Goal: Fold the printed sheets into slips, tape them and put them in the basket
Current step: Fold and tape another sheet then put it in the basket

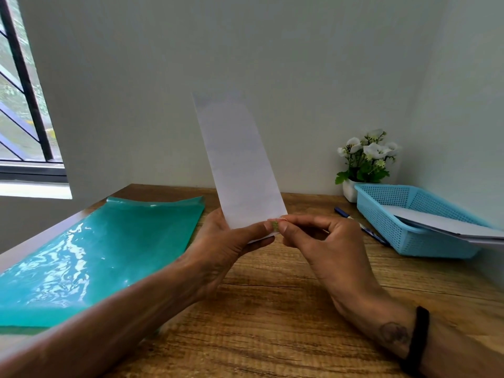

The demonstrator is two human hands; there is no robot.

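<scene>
A long white folded slip (237,159) stands nearly upright above the wooden table (272,309), leaning a little to the left. My left hand (226,246) grips its lower end, thumb across the front. My right hand (321,241) pinches a small greenish piece of tape (275,226) against the slip's lower right corner. At the right stands a light blue plastic basket (414,214) with white folded paper lying in it and sticking out over its right rim.
A glossy teal plastic folder (90,255) lies flat on the table's left side. A blue pen (360,226) lies between my right hand and the basket. A white pot of white flowers (365,162) sits behind the basket by the wall. A barred window is at far left.
</scene>
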